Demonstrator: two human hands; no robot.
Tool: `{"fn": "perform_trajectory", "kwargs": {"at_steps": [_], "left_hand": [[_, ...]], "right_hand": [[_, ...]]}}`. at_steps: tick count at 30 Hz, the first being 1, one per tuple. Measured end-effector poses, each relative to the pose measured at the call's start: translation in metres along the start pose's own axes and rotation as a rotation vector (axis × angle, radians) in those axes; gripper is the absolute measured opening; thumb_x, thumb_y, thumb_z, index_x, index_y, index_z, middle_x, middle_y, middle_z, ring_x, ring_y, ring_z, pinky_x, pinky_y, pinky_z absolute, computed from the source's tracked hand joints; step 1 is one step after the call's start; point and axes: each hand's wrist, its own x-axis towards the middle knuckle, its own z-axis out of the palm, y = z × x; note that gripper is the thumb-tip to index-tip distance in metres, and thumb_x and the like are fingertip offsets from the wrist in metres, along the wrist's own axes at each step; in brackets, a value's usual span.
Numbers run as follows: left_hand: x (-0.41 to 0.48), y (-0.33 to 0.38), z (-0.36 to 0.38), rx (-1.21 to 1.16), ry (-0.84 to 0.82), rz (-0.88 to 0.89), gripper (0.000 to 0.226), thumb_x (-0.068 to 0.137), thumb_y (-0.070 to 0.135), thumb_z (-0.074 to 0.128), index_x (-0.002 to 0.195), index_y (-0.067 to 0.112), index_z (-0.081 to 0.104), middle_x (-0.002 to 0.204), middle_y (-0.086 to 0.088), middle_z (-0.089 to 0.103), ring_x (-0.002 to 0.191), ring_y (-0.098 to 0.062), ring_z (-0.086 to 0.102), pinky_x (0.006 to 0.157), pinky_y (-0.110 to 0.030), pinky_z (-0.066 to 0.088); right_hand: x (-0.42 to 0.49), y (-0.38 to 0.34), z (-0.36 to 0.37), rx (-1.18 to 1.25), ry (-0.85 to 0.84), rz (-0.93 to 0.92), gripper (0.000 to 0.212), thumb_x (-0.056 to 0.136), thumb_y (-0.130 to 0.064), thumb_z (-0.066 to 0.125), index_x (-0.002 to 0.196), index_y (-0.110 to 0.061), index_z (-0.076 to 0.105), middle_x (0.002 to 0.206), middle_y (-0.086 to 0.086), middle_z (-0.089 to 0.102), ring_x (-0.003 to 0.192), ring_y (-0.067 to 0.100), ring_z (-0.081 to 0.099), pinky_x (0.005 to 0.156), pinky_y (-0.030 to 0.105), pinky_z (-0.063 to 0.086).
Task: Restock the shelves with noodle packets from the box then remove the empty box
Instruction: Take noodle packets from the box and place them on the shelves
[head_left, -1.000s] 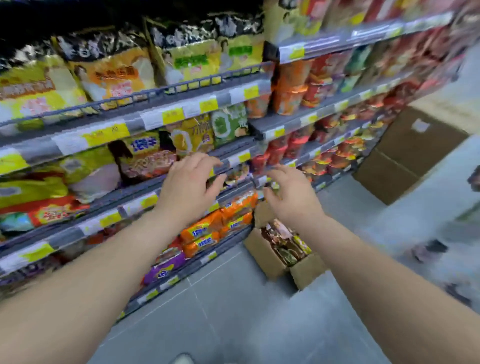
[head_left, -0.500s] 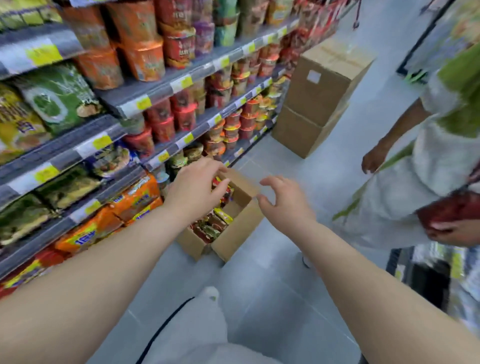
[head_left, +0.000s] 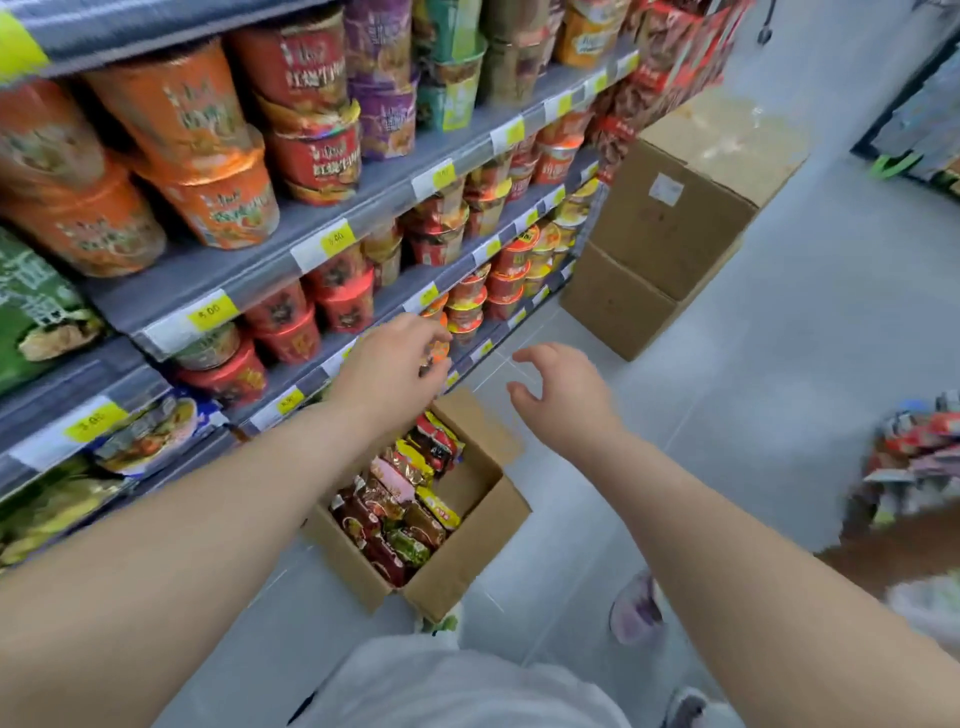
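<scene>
Hands empty, as far as could be seen. Left hand (head_left: 395, 364) hovered above the far end of the box, fingers loosely curled with nothing between them. Its fingertips overlapped a lower shelf edge in the view, so contact there could not be settled. Right hand (head_left: 563, 395) hung just beside it over bare floor, fingers spread and bent, holding nothing. Box (head_left: 467, 566) sat open on the floor at the foot of the shelves (head_left: 260, 260), below both forearms. Noodle packets (head_left: 395, 514) filled most of it in a packed row; the far right corner showed bare cardboard. Judgement: restocking under way, some packets apparently out already, a good many left to shelve, box removal not yet possible. Which tier takes these packets could not be told: bagged noodles (head_left: 145, 431) lay on the low left tier, cup noodles (head_left: 208, 156) on the tiers above. Packet count unreadable, lower layers hidden. Two closed cartons (head_left: 665, 223) were stacked further along the aisle, contents unknown. Right frame edge was blurred: a red-and-white bundle (head_left: 919, 457), unidentified.
</scene>
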Motion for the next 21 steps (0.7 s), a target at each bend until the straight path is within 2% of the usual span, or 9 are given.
{"fn": "perform_trajectory", "kwargs": {"at_steps": [5, 8, 13, 16, 19, 21], "left_hand": [[0.058, -0.015, -0.009, 0.016, 0.042, -0.087, 0.027, 0.091, 0.027, 0.057, 0.116, 0.019, 0.059, 0.114, 0.0, 0.057, 0.101, -0.019, 0.056, 0.085, -0.034, 0.045], [0.084, -0.031, -0.003, 0.012, 0.09, -0.2, 0.028, 0.091, 0.025, 0.057, 0.117, 0.018, 0.059, 0.113, -0.001, 0.058, 0.102, -0.019, 0.056, 0.085, -0.035, 0.046], [0.109, -0.039, 0.013, 0.047, 0.212, -0.474, 0.029, 0.089, 0.022, 0.059, 0.117, 0.015, 0.06, 0.113, -0.004, 0.059, 0.104, -0.022, 0.056, 0.082, -0.031, 0.041], [0.115, -0.033, 0.017, 0.036, 0.292, -0.669, 0.029, 0.088, 0.022, 0.061, 0.116, 0.013, 0.06, 0.111, -0.007, 0.059, 0.103, -0.026, 0.056, 0.085, -0.035, 0.044], [0.108, -0.024, 0.02, 0.044, 0.412, -0.842, 0.031, 0.087, 0.021, 0.061, 0.118, 0.014, 0.06, 0.114, -0.006, 0.059, 0.104, -0.025, 0.055, 0.089, -0.034, 0.043], [0.099, -0.017, 0.025, 0.044, 0.461, -0.922, 0.032, 0.088, 0.021, 0.061, 0.119, 0.014, 0.06, 0.116, -0.006, 0.059, 0.103, -0.023, 0.056, 0.086, -0.032, 0.042]], "right_hand": [[0.079, 0.01, -0.008, 0.017, -0.034, -0.126, 0.029, 0.087, -0.019, 0.057, 0.116, -0.012, 0.061, 0.111, 0.008, 0.063, 0.106, 0.026, 0.054, 0.087, 0.038, 0.046], [0.136, 0.017, -0.002, 0.039, -0.102, -0.241, 0.031, 0.086, -0.019, 0.06, 0.116, -0.012, 0.062, 0.11, 0.008, 0.064, 0.106, 0.028, 0.054, 0.088, 0.04, 0.046], [0.226, 0.021, 0.009, -0.008, -0.279, -0.478, 0.038, 0.088, -0.022, 0.059, 0.125, -0.012, 0.059, 0.122, 0.008, 0.061, 0.117, 0.027, 0.051, 0.096, 0.036, 0.041], [0.267, 0.016, 0.005, -0.054, -0.389, -0.649, 0.04, 0.089, -0.024, 0.059, 0.128, -0.013, 0.056, 0.13, 0.006, 0.057, 0.124, 0.023, 0.046, 0.104, 0.034, 0.036], [0.29, 0.001, 0.007, -0.088, -0.485, -0.814, 0.038, 0.088, -0.021, 0.058, 0.126, -0.014, 0.057, 0.128, 0.007, 0.057, 0.122, 0.025, 0.046, 0.103, 0.036, 0.037], [0.294, -0.009, 0.014, -0.092, -0.516, -0.881, 0.036, 0.088, -0.02, 0.057, 0.124, -0.014, 0.058, 0.125, 0.008, 0.059, 0.12, 0.026, 0.047, 0.1, 0.036, 0.039]]}}
